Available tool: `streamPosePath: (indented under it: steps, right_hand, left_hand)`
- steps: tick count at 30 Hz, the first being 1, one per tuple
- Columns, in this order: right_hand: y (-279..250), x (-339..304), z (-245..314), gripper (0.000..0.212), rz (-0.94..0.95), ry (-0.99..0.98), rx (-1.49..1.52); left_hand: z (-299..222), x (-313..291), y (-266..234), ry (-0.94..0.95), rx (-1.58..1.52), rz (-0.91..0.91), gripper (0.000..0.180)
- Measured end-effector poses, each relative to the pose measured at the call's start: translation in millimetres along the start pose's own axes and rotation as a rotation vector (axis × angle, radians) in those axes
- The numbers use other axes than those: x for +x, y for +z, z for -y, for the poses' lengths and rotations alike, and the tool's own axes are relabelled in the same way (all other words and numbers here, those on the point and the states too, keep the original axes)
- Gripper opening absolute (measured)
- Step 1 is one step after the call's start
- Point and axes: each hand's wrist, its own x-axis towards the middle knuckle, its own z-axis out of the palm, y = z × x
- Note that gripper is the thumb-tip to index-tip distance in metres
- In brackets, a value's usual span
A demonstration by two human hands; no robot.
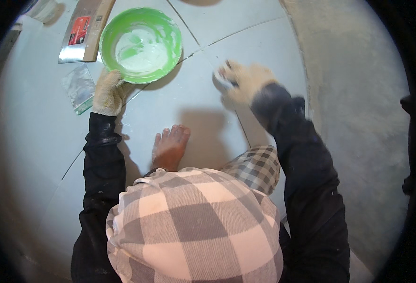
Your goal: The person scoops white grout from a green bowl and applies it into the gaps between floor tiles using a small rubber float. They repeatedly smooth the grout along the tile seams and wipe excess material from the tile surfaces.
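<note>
A green bowl [106,45] with smeared white paste [144,52] inside sits ahead of me, slightly tilted. My left hand [108,94], in a cream work glove, is closed on the bowl's near-left rim. Out to the right of the bowl, my right hand [248,82], also gloved, is low over the floor tiles. Its fingers are curled around a small pale thing [224,79] with a dark part, too blurred to name. A shadow falls on the tiles beneath that hand.
Left of the bowl lies a wide metal-bladed scraper [78,40] with a wooden edge. Near it is a smaller, smeared flat blade with a green edge [78,89]. My bare foot [170,147] rests on the pale tiles [137,113]. Grey rough concrete [354,118] borders the tiles on the right.
</note>
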Motion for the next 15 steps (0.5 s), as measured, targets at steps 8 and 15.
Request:
streamPosePath:
  steps: [8, 15]
  right_hand:
    - [-11, 52, 16, 0.041, 0.105, 0.031, 0.004]
    - [92, -53, -4, 0.036, 0.231, 0.187, -0.003]
  left_hand:
    - [-1, 1, 0, -0.016, 0.009, -0.074, 0.057]
    - [1, 5, -19, -0.037, 0.074, -0.136, 0.05]
